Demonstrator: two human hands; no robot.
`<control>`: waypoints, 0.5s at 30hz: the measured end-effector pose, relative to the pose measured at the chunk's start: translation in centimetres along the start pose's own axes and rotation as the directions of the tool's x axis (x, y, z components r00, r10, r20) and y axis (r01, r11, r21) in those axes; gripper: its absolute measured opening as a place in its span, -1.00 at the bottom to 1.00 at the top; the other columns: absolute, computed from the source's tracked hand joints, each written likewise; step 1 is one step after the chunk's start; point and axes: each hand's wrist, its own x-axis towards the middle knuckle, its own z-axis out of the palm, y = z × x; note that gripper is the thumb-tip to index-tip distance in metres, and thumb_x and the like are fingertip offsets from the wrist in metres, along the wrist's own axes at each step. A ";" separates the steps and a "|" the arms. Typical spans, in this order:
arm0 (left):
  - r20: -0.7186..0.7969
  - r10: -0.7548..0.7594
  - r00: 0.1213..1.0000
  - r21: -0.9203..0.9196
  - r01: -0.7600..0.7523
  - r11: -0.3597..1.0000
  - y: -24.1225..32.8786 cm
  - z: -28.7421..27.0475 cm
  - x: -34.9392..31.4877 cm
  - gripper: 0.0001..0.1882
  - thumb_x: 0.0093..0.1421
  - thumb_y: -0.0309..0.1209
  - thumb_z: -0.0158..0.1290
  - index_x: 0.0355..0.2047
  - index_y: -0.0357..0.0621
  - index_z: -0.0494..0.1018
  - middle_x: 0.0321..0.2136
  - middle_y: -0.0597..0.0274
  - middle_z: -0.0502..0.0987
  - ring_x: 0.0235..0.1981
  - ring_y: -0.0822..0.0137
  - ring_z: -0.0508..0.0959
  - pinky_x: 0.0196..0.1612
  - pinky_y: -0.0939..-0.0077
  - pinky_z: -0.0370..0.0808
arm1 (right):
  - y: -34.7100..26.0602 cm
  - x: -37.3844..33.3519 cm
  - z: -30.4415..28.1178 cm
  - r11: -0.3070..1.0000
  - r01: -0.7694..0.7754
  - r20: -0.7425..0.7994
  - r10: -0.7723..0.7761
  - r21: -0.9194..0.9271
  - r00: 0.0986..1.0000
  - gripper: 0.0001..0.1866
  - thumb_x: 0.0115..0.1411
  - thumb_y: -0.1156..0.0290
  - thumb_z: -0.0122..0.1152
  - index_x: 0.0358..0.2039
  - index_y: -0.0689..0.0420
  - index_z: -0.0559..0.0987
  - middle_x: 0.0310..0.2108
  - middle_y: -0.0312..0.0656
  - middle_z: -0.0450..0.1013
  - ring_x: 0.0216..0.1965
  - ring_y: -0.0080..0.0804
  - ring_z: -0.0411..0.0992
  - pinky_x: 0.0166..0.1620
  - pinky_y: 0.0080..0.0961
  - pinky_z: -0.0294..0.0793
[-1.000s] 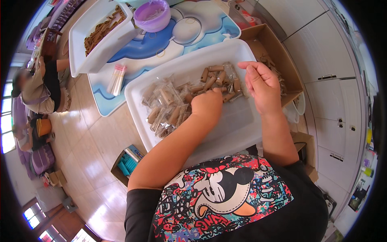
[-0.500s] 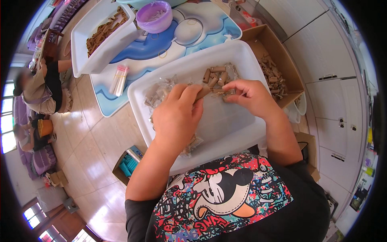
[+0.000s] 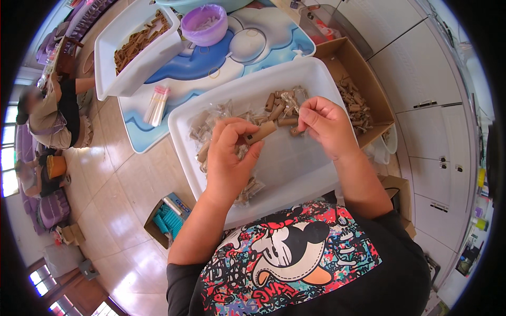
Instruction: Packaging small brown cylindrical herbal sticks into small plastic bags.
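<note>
My left hand (image 3: pixel 227 155) is closed on a short brown tube (image 3: pixel 262 132), pinched between thumb and fingers above the white tub (image 3: pixel 182 152). The tube tilts up to the right, and a small dark square shows near its left end. To its right, my right hand (image 3: pixel 329 129) has thumb and forefinger pressed together; whatever they hold, if anything, is too small to make out. Behind the hands, loose brown tubes (image 3: pixel 275 108) lie in the tub among thin, tangled strands. Clear plastic packets (image 3: pixel 203 126) with brown pieces fill its left side, partly hidden by my left hand.
A white bin of brown pieces (image 3: pixel 139 45), a purple bowl (image 3: pixel 204 32) and a pink-topped bundle (image 3: pixel 157 106) stand on the blue-and-white table (image 3: pixel 179 71). A cardboard box (image 3: pixel 382 92) holds more tubes at right. Two people (image 3: pixel 55 113) sit at far left.
My left hand has lowered and turned the tube, so its marked end now shows. My right hand has moved slightly right, and its thumb and forefinger have come together.
</note>
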 end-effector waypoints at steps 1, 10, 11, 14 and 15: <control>-0.001 -0.048 0.999 -0.071 0.048 0.996 -0.1 0.3 -0.1 -0.72 -0.06 -0.68 0.10 -0.29 -0.22 0.38 -0.33 0.24 0.39 -0.35 0.46 0.41 -0.30 0.67 0.40 | 0.0 0.0 0.0 0.977 -0.054 0.048 0.045 0.205 0.998 -0.83 0.11 0.34 0.15 -0.46 0.18 0.47 -0.57 -0.34 0.39 -0.59 -0.73 0.26 -0.56 -0.80 0.17; 0.242 -0.504 0.829 -0.514 0.550 0.658 0.4 -0.4 0.3 -0.78 0.14 -0.46 0.02 -0.22 -0.31 0.36 -0.41 0.22 0.48 -0.43 0.46 0.50 -0.35 0.62 0.48 | 0.7 -0.5 0.5 0.991 -0.008 0.279 -0.030 0.135 0.960 -0.74 0.06 0.47 0.19 -0.21 0.20 0.45 -0.51 -0.36 0.35 -0.54 -0.76 0.24 -0.49 -0.81 0.21; 0.249 -0.507 0.825 -0.516 0.556 0.651 0.4 -0.4 0.3 -0.77 0.15 -0.43 0.01 -0.22 -0.31 0.37 -0.41 0.21 0.48 -0.44 0.45 0.52 -0.37 0.62 0.49 | 0.8 -0.5 0.9 0.993 0.037 0.296 -0.068 0.109 0.953 -0.70 0.04 0.51 0.20 -0.19 0.20 0.43 -0.50 -0.38 0.35 -0.50 -0.76 0.25 -0.45 -0.80 0.24; 0.300 -0.501 0.812 -0.502 0.581 0.641 0.5 -0.5 0.3 -0.77 0.16 -0.43 0.00 -0.22 -0.32 0.38 -0.40 0.20 0.49 -0.45 0.43 0.52 -0.39 0.62 0.49 | -0.1 -0.8 1.7 0.999 -0.013 0.312 0.003 0.030 0.950 -0.66 0.00 0.56 0.23 -0.17 0.23 0.41 -0.49 -0.40 0.33 -0.45 -0.75 0.26 -0.38 -0.78 0.26; 0.300 -0.503 0.810 -0.501 0.583 0.640 0.7 -0.6 0.4 -0.77 0.16 -0.43 0.00 -0.22 -0.32 0.38 -0.40 0.20 0.49 -0.45 0.43 0.52 -0.39 0.62 0.49 | -0.1 -0.8 1.7 0.999 -0.015 0.313 0.005 0.031 0.950 -0.66 0.00 0.56 0.23 -0.17 0.23 0.41 -0.49 -0.40 0.33 -0.45 -0.75 0.26 -0.38 -0.78 0.26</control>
